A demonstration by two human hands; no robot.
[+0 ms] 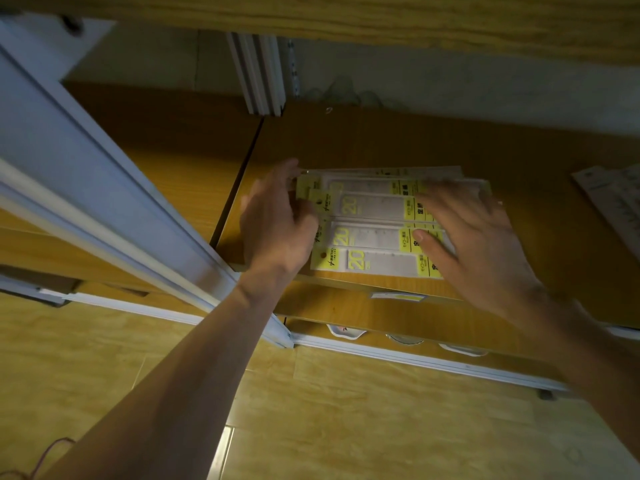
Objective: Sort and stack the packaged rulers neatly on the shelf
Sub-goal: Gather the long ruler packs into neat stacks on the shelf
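Note:
Several packaged rulers point(374, 233) with yellow "20" labels lie side by side and partly overlapping on the wooden shelf point(381, 143). My left hand point(273, 220) sits against the left ends of the packs, its fingers touching their edges. My right hand point(478, 244) hovers over or rests on their right ends, fingers spread and fairly straight; it is blurred. Neither hand is seen curled round a pack. The right ends of the packs are hidden under my right hand.
Another pile of pale packaged rulers point(613, 206) lies at the shelf's right edge. A white upright post point(104, 188) runs diagonally on the left, and white rails point(259, 74) stand at the back. A shelf board point(346, 19) hangs overhead. Below is tiled floor point(346, 410).

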